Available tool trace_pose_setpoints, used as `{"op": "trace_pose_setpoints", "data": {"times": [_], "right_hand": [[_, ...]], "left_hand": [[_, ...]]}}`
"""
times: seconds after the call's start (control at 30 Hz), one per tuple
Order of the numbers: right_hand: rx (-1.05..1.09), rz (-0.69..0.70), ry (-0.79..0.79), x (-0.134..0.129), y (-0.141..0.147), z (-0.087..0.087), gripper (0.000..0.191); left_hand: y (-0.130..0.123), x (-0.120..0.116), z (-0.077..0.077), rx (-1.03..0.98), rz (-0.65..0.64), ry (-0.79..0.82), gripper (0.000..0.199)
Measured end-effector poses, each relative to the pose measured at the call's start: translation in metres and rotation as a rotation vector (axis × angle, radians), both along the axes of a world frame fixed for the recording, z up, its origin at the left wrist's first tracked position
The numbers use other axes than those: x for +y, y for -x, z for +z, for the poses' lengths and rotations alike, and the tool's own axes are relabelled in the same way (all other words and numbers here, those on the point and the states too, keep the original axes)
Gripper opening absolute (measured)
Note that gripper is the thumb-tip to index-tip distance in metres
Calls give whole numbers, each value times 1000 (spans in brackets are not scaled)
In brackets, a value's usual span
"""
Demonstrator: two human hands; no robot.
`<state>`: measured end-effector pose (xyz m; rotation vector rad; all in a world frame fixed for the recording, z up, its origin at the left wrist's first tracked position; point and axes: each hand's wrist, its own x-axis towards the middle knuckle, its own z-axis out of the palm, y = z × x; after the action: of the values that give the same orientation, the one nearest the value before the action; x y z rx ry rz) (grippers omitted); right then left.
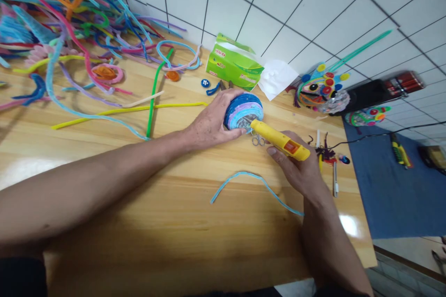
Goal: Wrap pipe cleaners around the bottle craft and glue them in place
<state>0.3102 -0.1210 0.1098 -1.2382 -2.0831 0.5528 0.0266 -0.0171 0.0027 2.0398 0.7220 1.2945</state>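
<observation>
My left hand (214,123) is wrapped round the side of a rounded object (244,107) covered in bands of dark blue, purple and light blue pipe cleaner. A greyish patch shows at its near end. In my right hand (296,162) is a yellow glue gun (275,137), its nozzle at that patch; whether it touches I cannot tell. Just below the nozzle lie small scissors (258,139), only their handles showing. A light blue pipe cleaner (244,174) lies curved on the wood, near my right wrist.
Many coloured pipe cleaners (80,14) are heaped at the upper left. A green tissue pack (233,62) stands by the tiled wall. Decorated crafts (318,86) and a dark bottle (374,93) are at the right. Beyond the table's right edge is a blue surface (383,185).
</observation>
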Motion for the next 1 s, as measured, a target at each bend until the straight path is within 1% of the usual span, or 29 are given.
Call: {"op": "trace_pose_setpoints", "data": {"times": [0.2,0.4,0.47,0.57,0.67,0.87,1.0], "right_hand": [[-20,-41,29,-1,-2,0,22],[2,-10,15,-1,0,0,15],[4,-1,16,-1,0,0,16],[5,-17,13,-1,0,1,16],[-4,-45,10,0,-1,1,15],[-12,-18,23,0,-1,-1,19],[-13,-46,42,0,-3,-1,25]], "left_hand": [[0,0,1,29,19,25,101],[1,-1,2,39,28,37,102],[1,-1,2,49,26,27,101],[1,0,2,45,11,-4,99],[1,-1,2,45,13,-1,99],[1,0,2,28,7,11,100],[1,0,1,27,16,30,101]]}}
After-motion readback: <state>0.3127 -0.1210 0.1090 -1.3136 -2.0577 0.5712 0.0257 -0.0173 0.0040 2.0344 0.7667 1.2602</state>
